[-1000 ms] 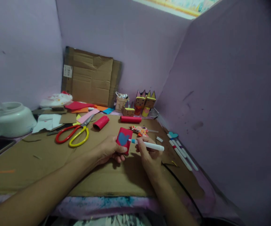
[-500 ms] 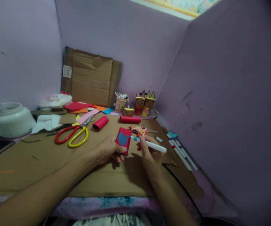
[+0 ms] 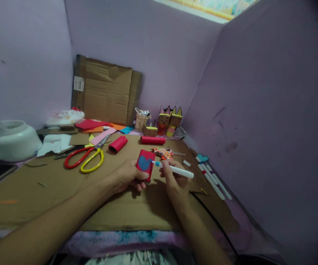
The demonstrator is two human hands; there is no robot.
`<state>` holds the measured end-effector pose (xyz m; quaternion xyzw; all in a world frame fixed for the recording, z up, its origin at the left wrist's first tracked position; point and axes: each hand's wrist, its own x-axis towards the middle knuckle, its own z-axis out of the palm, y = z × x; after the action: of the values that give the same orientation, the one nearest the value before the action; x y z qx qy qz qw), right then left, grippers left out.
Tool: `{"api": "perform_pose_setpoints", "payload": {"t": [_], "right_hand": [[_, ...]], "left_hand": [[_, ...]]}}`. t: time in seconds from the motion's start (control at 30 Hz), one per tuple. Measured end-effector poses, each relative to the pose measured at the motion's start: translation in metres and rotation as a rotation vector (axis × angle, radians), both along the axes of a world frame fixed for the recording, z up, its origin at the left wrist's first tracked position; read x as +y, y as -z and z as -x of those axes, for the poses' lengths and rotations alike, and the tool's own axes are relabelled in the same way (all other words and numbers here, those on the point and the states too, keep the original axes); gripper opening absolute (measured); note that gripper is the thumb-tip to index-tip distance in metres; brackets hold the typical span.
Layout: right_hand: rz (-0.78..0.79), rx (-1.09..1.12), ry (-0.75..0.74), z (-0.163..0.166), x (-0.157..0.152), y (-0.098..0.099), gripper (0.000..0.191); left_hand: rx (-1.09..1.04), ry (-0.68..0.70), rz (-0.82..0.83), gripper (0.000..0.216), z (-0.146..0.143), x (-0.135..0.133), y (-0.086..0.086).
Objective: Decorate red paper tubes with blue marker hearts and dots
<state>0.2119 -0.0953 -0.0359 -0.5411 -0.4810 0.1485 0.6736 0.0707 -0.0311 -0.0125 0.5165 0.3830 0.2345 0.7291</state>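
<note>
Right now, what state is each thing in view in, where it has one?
Red piece: held in the left hand, marked with a blue heart.
Marker: uncapped, in the right hand.
Scissors: lying flat, unheld.
Red tubes: two, lying on their sides.
Pot: upright, lidless.
Back cardboard: leaning against the wall.
Spare markers: lying side by side.

- no text can be read
- a white label [image 3: 79, 84] sits on the leaning cardboard [image 3: 107, 92], its dark print too small to make out

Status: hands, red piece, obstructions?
Left hand gripping red piece, blue heart showing. Right hand holding white marker, tip at heart's edge. No obstruction visible at the tip.
</note>
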Motion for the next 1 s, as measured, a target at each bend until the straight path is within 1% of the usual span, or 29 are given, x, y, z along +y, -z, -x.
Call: {"api": "perform_pose_setpoints", "payload": {"t": [0.13,0.3,0.53,0.73,1.0], "right_hand": [[0.002,0.02,0.0,0.0002,0.0012,0.0003,0.024],[-0.018,0.029,0.018,0.0021,0.0009,-0.0032,0.025],[-0.007,0.032,0.004,0.0024,0.0008,-0.0039,0.025],[0.012,-0.003,-0.001,0.002,-0.0008,-0.0038,0.024],[0.018,-0.051,-0.029,0.0009,-0.0019,-0.0037,0.025]], "left_hand": [[0.019,-0.004,0.001,0.025,-0.0002,0.0011,0.0011],[-0.006,0.007,-0.002,0.03,0.0003,0.0011,0.0008],[0.011,-0.003,-0.012,0.025,0.0,0.0006,0.0008],[0.003,-0.003,-0.006,0.019,0.0003,0.0004,0.0007],[-0.013,-0.005,-0.003,0.021,-0.0001,-0.0004,-0.0006]]}}
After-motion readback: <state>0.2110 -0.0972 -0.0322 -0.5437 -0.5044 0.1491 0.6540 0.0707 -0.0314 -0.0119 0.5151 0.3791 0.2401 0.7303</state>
